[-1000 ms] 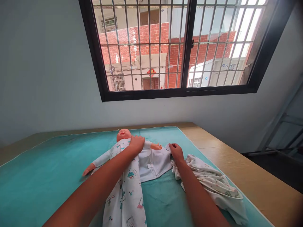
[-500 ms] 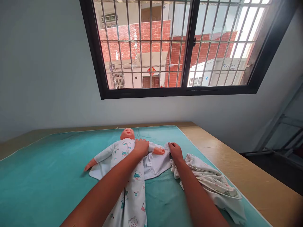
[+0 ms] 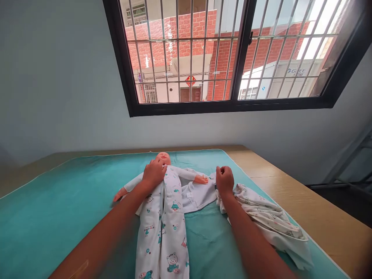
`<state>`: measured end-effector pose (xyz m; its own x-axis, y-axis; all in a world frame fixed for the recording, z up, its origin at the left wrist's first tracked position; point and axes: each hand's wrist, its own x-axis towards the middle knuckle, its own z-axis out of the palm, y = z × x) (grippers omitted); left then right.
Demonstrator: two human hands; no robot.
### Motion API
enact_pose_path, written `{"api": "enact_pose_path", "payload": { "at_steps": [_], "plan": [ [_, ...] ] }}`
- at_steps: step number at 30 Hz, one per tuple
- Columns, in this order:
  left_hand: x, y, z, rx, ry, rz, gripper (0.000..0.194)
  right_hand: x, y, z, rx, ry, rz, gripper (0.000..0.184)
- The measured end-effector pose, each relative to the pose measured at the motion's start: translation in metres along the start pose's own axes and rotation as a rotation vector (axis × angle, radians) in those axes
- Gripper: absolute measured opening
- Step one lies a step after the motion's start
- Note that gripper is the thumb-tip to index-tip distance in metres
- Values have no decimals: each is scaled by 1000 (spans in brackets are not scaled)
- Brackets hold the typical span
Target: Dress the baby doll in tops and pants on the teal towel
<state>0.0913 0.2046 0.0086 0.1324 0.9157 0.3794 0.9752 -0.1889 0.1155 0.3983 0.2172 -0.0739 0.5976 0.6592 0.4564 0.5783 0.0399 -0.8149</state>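
A baby doll (image 3: 164, 157) lies on its back, arms spread, with a white printed footed romper (image 3: 174, 217) over its body and legs. White sleeves cover its arms. Beneath the arm on the right spreads a plain white baby garment (image 3: 197, 198). My left hand (image 3: 154, 172) rests at the top of the romper by the doll's neck, fingers bent over the cloth. Closed like a fist, my right hand (image 3: 224, 180) is at the outer edge of the plain white garment, just beyond the doll's small hand (image 3: 201, 179). The pinch itself is hidden.
A crumpled cream printed cloth (image 3: 270, 223) lies by my right forearm. Everything rests on a turquoise sheet (image 3: 72, 209) over a wooden tabletop (image 3: 290, 190). Behind it stand a wall and a barred window (image 3: 186, 58). Metal framing (image 3: 354, 159) is at the right.
My left hand has shifted left across the doll's chest toward the neck, uncovering the shoulder on the right. My right hand has turned more fist-like and stays at the white garment's edge. The view has tilted slightly.
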Motion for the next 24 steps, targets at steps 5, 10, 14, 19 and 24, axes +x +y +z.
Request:
{"api": "enact_pose_path", "payload": {
  "at_steps": [5,10,14,19,24],
  "plan": [
    [-12,-23,16,-223,163,-118,30,-22,-40,14,229,-293,-172,28],
    [-22,-43,32,-386,241,-207,27,-73,-73,45,526,-809,-178,37],
    [-29,-50,37,-426,251,-216,25,-100,-75,55,587,-920,-108,54],
    [-32,-47,39,-439,270,-218,27,-103,-72,52,566,-894,-76,58],
    [-36,-44,41,-413,280,-232,30,-103,-70,57,520,-884,-64,60]
  ]
}}
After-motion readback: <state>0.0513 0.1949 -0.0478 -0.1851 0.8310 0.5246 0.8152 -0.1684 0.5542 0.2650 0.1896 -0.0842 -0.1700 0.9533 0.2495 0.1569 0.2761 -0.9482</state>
